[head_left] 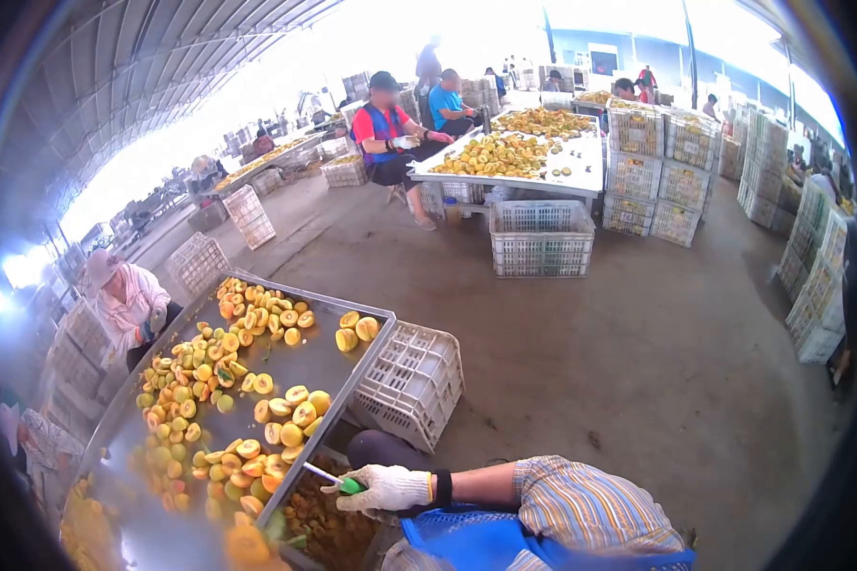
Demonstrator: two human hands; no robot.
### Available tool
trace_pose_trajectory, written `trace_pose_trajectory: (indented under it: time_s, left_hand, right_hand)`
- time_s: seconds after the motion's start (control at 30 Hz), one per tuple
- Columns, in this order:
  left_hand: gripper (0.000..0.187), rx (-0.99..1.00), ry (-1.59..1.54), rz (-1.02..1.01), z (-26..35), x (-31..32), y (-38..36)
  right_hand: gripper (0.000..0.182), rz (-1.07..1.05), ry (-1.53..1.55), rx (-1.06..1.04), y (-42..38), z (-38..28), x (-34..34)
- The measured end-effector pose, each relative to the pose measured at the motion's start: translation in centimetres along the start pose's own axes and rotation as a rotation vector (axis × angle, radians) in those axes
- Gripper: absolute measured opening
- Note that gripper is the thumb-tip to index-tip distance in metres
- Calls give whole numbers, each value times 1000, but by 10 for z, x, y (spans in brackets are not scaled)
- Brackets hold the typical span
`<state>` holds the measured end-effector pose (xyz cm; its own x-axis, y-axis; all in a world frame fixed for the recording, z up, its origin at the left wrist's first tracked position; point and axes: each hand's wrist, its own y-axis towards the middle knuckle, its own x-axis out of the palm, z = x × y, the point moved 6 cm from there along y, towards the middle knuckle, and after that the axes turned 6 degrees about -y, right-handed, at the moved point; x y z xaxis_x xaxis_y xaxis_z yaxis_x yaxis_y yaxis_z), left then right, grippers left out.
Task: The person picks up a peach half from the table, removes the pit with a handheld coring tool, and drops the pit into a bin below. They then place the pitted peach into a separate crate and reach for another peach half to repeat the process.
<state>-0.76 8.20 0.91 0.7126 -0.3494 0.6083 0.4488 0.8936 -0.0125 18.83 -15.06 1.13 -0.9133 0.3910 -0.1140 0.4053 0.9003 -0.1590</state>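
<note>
My right hand (386,487), in a white knitted glove with a dark band at the wrist, is closed around the green handle of a thin tool (351,486). The tool's pale shaft points left toward the edge of a metal table (345,381). Many halved yellow-orange fruits (305,413) lie spread on this table, some cut side up with a brown middle. Below my right hand and beside the table edge is a container with brownish scraps (328,528). My left hand is not visible; the bottom left of the view is blurred.
A white plastic crate (411,376) stands against the table's right side. A person in pink (129,309) sits across the table. Farther back, people sit at another fruit-covered table (581,167), with an empty-looking crate (543,238) before it and stacked crates (635,176) beside it.
</note>
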Motion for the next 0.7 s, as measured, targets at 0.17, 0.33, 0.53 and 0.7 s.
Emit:
trace_pose_trajectory:
  time_s: [0.17, 0.33, 0.53, 0.7]
  left_hand:
    - [60, -139, -356, -168, -23, -37, -2]
    - [61, -128, -330, -104, -35, -22, -10]
    - [74, -235, -202, -226, -69, -54, 15]
    - [72, -291, -102, -195, -74, -28, 8]
  right_hand:
    - [42, -65, -117, 33, 11, 7, 32]
    - [48, -160, -238, 153, 24, 26, 45]
    - [48, -186, -227, 226, 37, 30, 52]
    - [41, -235, -175, 187, 46, 34, 67]
